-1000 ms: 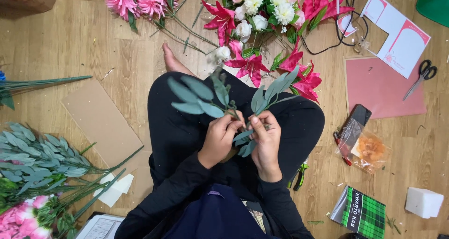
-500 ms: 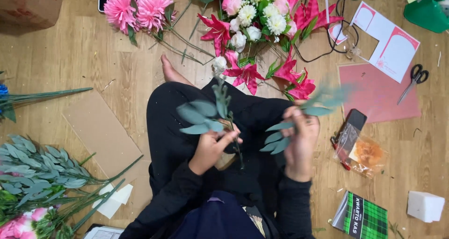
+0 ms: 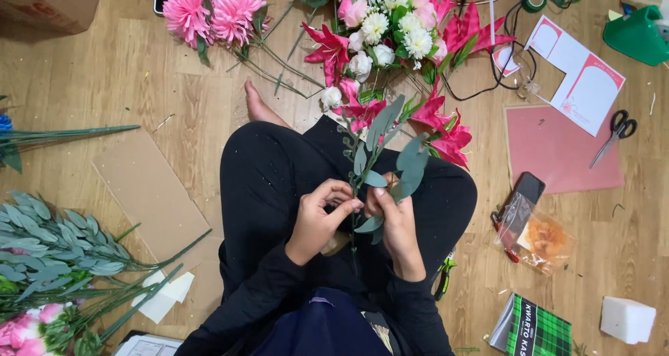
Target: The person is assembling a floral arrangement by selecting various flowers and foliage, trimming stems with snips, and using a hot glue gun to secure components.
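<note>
1. Eucalyptus-style sprig, grey-green with rounded leaves on a thin dark stem (image 3: 380, 143): held upright over the lap of a person sitting cross-legged on the wooden floor (image 3: 139, 70), leaf tips reaching toward the pile of pink and white flowers (image 3: 390, 28) ahead.
2. Left hand (image 3: 317, 220): thumb and forefinger pinched on the stem at about mid-height, other fingers curled loosely.
3. Right hand (image 3: 401, 227): fingers closed round the lower stem and a second leafy piece with broad leaves (image 3: 412, 162); whether it is a separate sprig or a side branch, I cannot tell.
4. Handling, judged: very light; leaves look like soft fabric or plastic that bends and springs back; stem probably wired, so stiff enough to stand yet easy to kink. Not slippery, not fragile, though leaves could pull off if tugged.
5. Best hold, judged: bare stem below the lowest leaves, a light pinch; avoid the leaf blades.
6. Nearby: more grey-green foliage stems (image 3: 49, 244) on the floor to the left, black-handled scissors (image 3: 613, 134) on the right, green-handled pliers (image 3: 444, 276) beside the right knee.
</note>
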